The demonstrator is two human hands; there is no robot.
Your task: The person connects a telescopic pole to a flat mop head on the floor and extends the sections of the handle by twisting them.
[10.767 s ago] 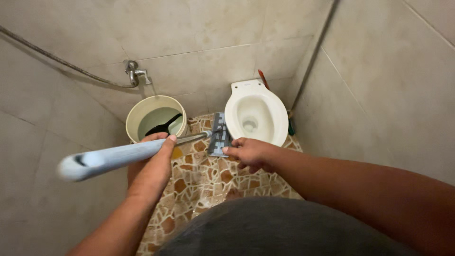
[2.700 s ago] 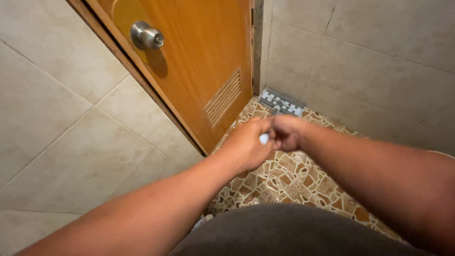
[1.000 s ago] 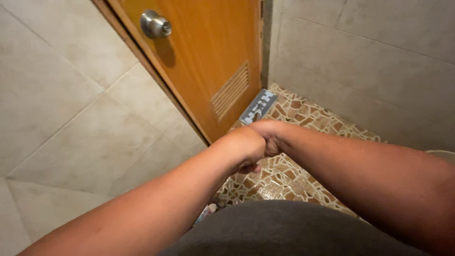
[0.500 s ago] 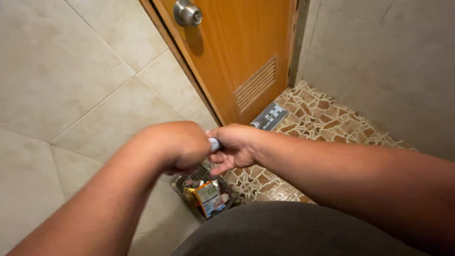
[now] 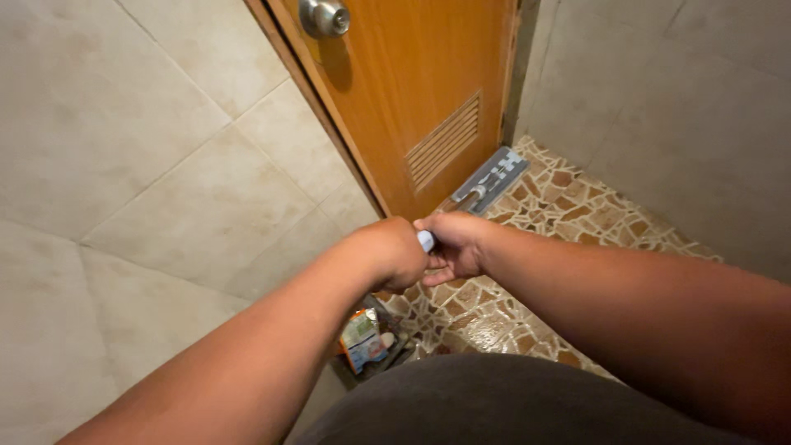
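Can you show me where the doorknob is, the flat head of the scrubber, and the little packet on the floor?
doorknob (image 5: 325, 16), head view, its round metal front.
scrubber head (image 5: 494, 176), head view, middle of the flat pad.
packet (image 5: 364, 339), head view, its printed face.

Soft, even indoor light fills the view, fairly bright with a warm yellowish cast. The round silver metal doorknob (image 5: 325, 15) throws a short soft shadow down onto the orange wooden door (image 5: 412, 91). A wet sheen glints on the brown-and-cream mosaic stone floor (image 5: 568, 206) close to the body. The beige wall tiles (image 5: 148, 189) are evenly lit. The wide lens bends straight lines toward the edges, and the near forearms look slightly soft.
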